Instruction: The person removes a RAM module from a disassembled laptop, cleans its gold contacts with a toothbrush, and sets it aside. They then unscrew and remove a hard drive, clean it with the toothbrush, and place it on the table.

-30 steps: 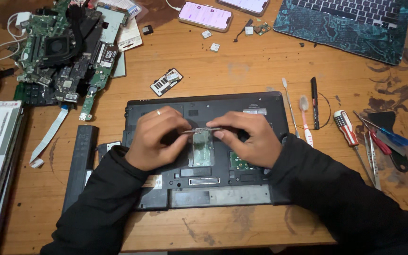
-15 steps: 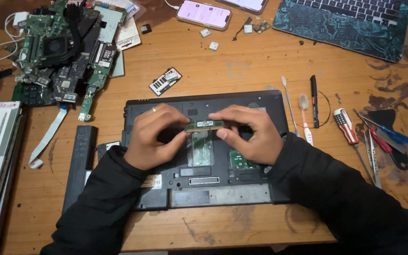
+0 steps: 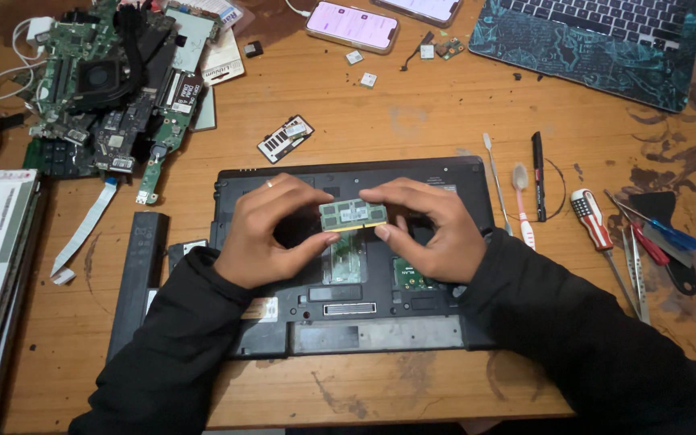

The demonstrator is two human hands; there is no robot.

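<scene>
Wooden worktop (image 3: 412, 129), laptop base (image 3: 348, 266) lying open. Both hands, left (image 3: 263, 229) and right (image 3: 428, 225), have fingers pinching a RAM stick (image 3: 354, 214) above it.

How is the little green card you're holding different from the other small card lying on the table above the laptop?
The held memory module is pinched at both ends, by the left hand and the right hand, and sits raised over the open laptop base; the loose module lies flat on the wooden table, untouched. The held one is green and level with the laptop's edge; the loose one looks black with white labels and lies at a slant. Both are small, flat and rectangular.
</scene>
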